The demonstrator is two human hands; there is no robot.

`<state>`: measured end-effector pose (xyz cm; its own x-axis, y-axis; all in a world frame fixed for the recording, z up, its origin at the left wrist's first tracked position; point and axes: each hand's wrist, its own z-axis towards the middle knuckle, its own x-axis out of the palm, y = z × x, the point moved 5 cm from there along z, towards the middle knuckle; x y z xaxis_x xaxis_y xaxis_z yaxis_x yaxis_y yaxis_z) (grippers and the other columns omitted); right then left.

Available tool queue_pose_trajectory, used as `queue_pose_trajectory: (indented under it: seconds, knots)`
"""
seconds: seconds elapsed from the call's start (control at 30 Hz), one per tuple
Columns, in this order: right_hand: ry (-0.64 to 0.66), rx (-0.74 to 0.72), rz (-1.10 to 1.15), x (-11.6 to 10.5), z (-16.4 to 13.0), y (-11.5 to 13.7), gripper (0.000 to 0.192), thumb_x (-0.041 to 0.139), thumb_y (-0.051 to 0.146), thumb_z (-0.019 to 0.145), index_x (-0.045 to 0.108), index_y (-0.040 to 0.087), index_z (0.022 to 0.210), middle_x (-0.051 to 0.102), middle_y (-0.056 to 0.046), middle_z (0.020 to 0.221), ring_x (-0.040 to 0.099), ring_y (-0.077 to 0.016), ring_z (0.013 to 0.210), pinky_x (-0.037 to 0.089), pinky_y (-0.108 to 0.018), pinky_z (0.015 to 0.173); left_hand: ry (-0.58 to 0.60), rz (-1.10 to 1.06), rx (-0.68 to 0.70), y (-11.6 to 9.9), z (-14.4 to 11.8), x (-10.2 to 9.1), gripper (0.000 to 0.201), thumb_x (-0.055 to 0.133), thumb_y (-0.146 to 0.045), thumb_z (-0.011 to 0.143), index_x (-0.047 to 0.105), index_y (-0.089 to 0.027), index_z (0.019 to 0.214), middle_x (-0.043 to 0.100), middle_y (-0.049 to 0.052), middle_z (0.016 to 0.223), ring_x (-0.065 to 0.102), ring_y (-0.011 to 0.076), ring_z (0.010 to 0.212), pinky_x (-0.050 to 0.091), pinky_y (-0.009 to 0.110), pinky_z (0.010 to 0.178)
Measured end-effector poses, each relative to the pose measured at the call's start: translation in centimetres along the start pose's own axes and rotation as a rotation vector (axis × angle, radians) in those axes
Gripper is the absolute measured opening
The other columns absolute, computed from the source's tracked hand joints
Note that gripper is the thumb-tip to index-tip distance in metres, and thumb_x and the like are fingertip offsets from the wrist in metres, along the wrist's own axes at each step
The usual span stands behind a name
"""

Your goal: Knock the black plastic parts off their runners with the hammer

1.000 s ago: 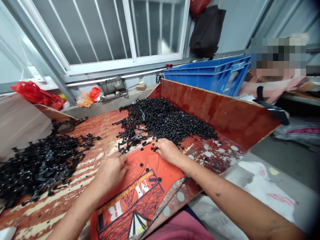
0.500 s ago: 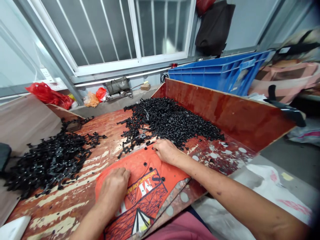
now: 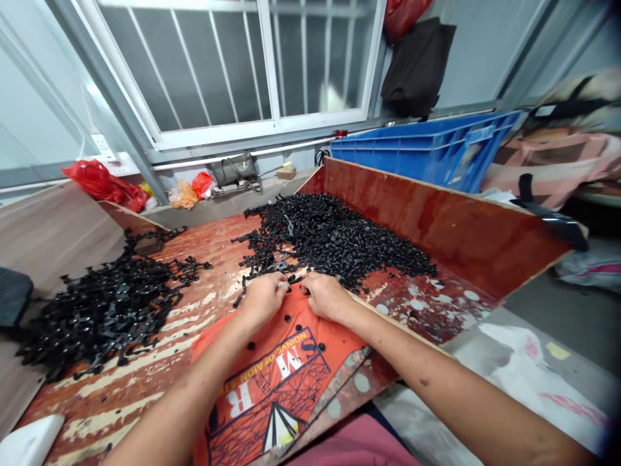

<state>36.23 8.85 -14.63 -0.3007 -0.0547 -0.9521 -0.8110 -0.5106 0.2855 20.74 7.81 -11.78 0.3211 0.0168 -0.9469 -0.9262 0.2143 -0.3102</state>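
My left hand [image 3: 263,299] and my right hand [image 3: 326,298] are close together at the far edge of an orange printed cloth [image 3: 257,369]. Both are closed in a pinch, with bits of black showing at the fingertips. The exact shape of the small black parts they pinch is mostly hidden by the fingers. Several loose black pieces [image 3: 288,318] lie on the cloth below my hands. Just beyond my fingers rises a big heap of small black parts [image 3: 334,233].
Branching black pieces form a second heap [image 3: 111,307] at the left. The worn red-brown board [image 3: 140,362] has a raised wooden side [image 3: 436,213] at right. Behind it stands a blue crate [image 3: 412,152]. A white object [image 3: 33,440] sits at the lower left.
My left hand has moved up and right from the cloth's left part to its far edge, beside my right hand. My right hand stays almost in place. The view has shifted slightly.
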Motion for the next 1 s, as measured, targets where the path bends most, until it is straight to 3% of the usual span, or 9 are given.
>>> queue_pose_trajectory:
  seconds: [0.13, 0.23, 0.4, 0.5, 0.57, 0.67, 0.77, 0.87, 1.0]
  knots:
    - [-0.102, -0.017, 0.074, -0.9, -0.5, -0.9, 0.001, 0.065, 0.015, 0.089, 0.065, 0.014, 0.090, 0.066, -0.004, 0.098, 0.063, -0.0181, 0.089, 0.051, -0.034, 0.081, 0.027, 0.008, -0.026, -0.7, 4.0, 2.3, 0.006, 0.065, -0.023, 0.077, 0.070, -0.020, 0.077, 0.073, 0.007, 0.080, 0.066, 0.0223, 0.081, 0.046, 0.027, 0.072]
    - [-0.193, -0.008, 0.139, -2.2, -0.5, -0.9, 0.014, 0.059, 0.003, 0.082, 0.064, 0.015, 0.086, 0.064, -0.004, 0.092, 0.060, -0.0152, 0.080, 0.047, -0.025, 0.073, 0.004, -0.026, -0.042, 0.9, 4.1, 1.9, 0.008, 0.062, -0.019, 0.075, 0.069, -0.019, 0.073, 0.071, 0.004, 0.074, 0.064, 0.0192, 0.074, 0.044, 0.026, 0.068]
    - [-0.197, -0.167, 0.263, -1.5, 0.1, 4.1, 0.017, 0.062, 0.004, 0.072, 0.063, 0.019, 0.080, 0.063, 0.001, 0.081, 0.058, -0.0143, 0.075, 0.040, -0.022, 0.068, -0.059, -0.110, -0.122, 5.8, 0.3, -1.2, 0.030, 0.054, -0.020, 0.081, 0.068, -0.017, 0.108, 0.072, 0.002, 0.079, 0.063, 0.0158, 0.069, 0.044, 0.024, 0.063]
    - [-0.143, -0.256, 0.301, 0.4, 0.7, 7.6, 0.018, 0.063, 0.002, 0.068, 0.063, 0.019, 0.073, 0.064, 0.002, 0.076, 0.057, -0.0137, 0.071, 0.039, -0.021, 0.064, -0.064, -0.143, -0.138, 7.5, -3.0, -2.2, 0.026, 0.049, -0.018, 0.083, 0.071, -0.016, 0.098, 0.075, 0.004, 0.088, 0.067, 0.0172, 0.080, 0.047, 0.025, 0.072]
    - [-0.129, -0.272, 0.296, 1.1, 1.0, 8.6, 0.018, 0.063, 0.002, 0.069, 0.064, 0.019, 0.069, 0.066, 0.001, 0.075, 0.058, -0.0149, 0.072, 0.039, -0.023, 0.066, -0.070, -0.168, -0.137, 7.7, -4.8, -2.4, 0.022, 0.051, -0.020, 0.083, 0.071, -0.018, 0.090, 0.075, 0.003, 0.087, 0.067, 0.0178, 0.081, 0.047, 0.026, 0.073]
    - [-0.158, -0.227, 0.267, 0.6, 1.6, 7.9, 0.014, 0.064, 0.006, 0.075, 0.066, 0.019, 0.071, 0.068, -0.003, 0.080, 0.058, -0.0188, 0.082, 0.039, -0.027, 0.075, -0.101, -0.261, -0.137, 7.5, -6.3, -2.0, 0.017, 0.055, -0.025, 0.082, 0.071, -0.020, 0.087, 0.074, 0.000, 0.079, 0.066, 0.0165, 0.071, 0.047, 0.025, 0.068]
    - [-0.172, -0.143, 0.240, -0.5, 1.7, 6.1, 0.011, 0.064, 0.010, 0.080, 0.068, 0.020, 0.077, 0.069, -0.001, 0.078, 0.059, -0.0174, 0.076, 0.038, -0.026, 0.071, -0.132, -0.323, -0.119, 7.1, -6.6, -1.1, 0.013, 0.059, -0.025, 0.081, 0.071, -0.021, 0.083, 0.074, 0.000, 0.079, 0.065, 0.0162, 0.071, 0.047, 0.026, 0.070]
    - [-0.143, -0.094, 0.210, -0.7, 1.3, 5.2, 0.010, 0.067, 0.013, 0.079, 0.069, 0.021, 0.074, 0.069, 0.002, 0.071, 0.058, -0.0149, 0.066, 0.037, -0.025, 0.064, -0.113, -0.221, -0.081, 6.6, -6.8, -0.3, 0.009, 0.064, -0.023, 0.079, 0.073, -0.021, 0.078, 0.073, 0.002, 0.085, 0.064, 0.0189, 0.084, 0.047, 0.030, 0.081]
    - [-0.119, -0.078, 0.163, 0.1, 1.2, 6.0, 0.011, 0.071, 0.016, 0.078, 0.072, 0.022, 0.069, 0.072, 0.000, 0.079, 0.062, -0.0175, 0.078, 0.039, -0.025, 0.071, -0.091, 0.010, -0.094, 5.4, -7.5, -0.7, 0.008, 0.067, -0.028, 0.080, 0.075, -0.025, 0.080, 0.069, 0.005, 0.099, 0.059, 0.0267, 0.103, 0.042, 0.040, 0.091]
